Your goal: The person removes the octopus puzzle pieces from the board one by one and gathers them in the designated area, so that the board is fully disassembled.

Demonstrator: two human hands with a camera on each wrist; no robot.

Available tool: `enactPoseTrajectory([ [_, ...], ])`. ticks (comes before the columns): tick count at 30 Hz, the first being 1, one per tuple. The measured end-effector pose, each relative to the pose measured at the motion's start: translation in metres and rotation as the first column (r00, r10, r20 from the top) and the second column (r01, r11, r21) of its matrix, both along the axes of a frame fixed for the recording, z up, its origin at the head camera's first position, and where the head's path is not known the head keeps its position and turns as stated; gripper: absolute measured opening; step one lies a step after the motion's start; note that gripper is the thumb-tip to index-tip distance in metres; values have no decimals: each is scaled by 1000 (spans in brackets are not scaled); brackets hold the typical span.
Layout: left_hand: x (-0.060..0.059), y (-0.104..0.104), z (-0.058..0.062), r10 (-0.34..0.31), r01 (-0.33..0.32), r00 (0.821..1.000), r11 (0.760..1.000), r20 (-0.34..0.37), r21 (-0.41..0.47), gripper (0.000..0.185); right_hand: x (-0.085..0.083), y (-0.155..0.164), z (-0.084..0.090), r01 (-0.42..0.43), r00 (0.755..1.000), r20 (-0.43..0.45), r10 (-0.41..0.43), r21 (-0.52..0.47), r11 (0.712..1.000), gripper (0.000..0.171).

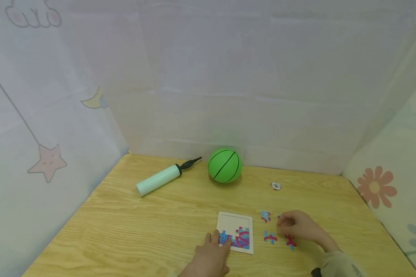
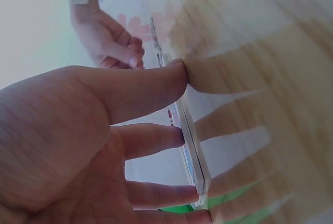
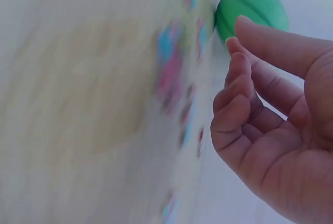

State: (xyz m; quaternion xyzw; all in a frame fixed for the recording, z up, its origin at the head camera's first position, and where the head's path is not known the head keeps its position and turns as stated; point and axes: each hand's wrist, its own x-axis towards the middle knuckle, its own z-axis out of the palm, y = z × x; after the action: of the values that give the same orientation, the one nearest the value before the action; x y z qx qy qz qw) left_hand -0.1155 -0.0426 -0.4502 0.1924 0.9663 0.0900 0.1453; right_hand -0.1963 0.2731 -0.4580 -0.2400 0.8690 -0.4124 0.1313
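Observation:
A white puzzle board [image 1: 233, 224] lies on the wooden table [image 1: 131, 231], with pink and blue pieces filling its near part. My left hand [image 1: 215, 245] rests at the board's near left corner. In the left wrist view its straight fingers [image 2: 156, 138] press against the thin edge of the board [image 2: 193, 146]. Three loose puzzle pieces [image 1: 270, 237] lie to the right of the board. My right hand [image 1: 288, 222] hovers low over them with its fingers [image 3: 237, 96] loosely curled and nothing showing between them.
A green ball [image 1: 224, 166] sits at the back by the curtain wall, with a mint hand pump [image 1: 159, 178] to its left. A small white disc [image 1: 275, 186] lies behind the loose pieces. Fabric walls close in the table on three sides.

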Motion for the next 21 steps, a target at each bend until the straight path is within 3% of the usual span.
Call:
enactPoseTrajectory([
  [8, 0, -1, -1, -4, 4, 1000, 1000, -1, 14, 64, -1, -51, -1, -82, 996, 28, 83, -30, 996, 11],
  [21, 0, 0, -1, -8, 8, 1000, 1000, -27, -11, 65, -9, -105, 5, -25, 999, 33, 24, 5, 1000, 11],
])
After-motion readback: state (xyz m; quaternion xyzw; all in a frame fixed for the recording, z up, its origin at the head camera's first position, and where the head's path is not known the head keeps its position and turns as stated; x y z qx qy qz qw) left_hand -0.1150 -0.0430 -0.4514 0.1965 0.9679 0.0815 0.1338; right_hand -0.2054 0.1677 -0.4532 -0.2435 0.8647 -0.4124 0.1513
